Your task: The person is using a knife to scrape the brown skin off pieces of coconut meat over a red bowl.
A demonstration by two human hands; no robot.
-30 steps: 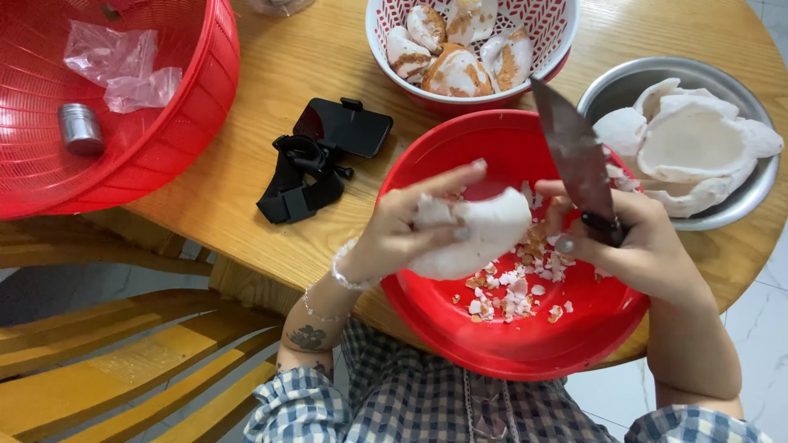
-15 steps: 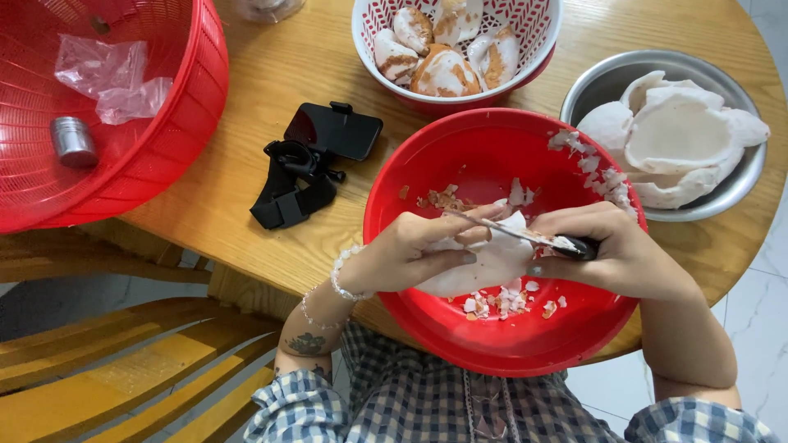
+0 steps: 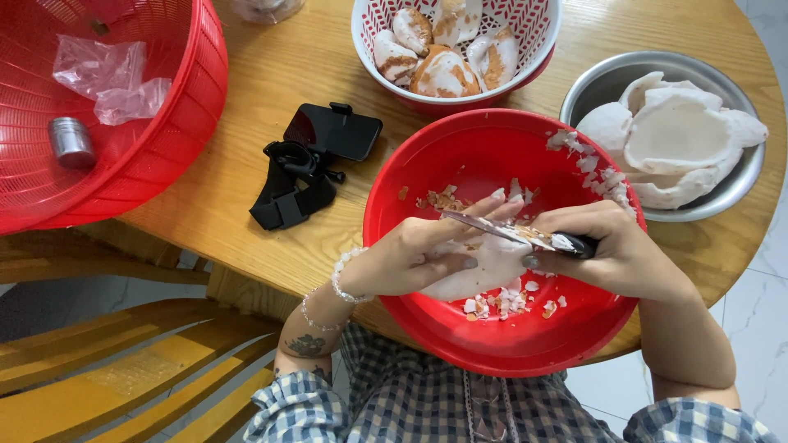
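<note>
While gripped: knife (image 3: 509, 234), white coconut piece (image 3: 484, 267)

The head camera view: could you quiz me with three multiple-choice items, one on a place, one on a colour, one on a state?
1. Where do the peeled white pieces lie?
A. metal bowl
B. chair
C. floor

2. What colour is the bowl under the hands?
A. blue
B. red
C. green

3. What is the right hand doing?
A. resting flat
B. gripping a knife
C. lifting the phone mount

Answers:
1 A: white pieces fill the metal bowl.
2 B: the bowl is red.
3 B: the right hand grips the knife; the left hand holds a white piece.
</note>
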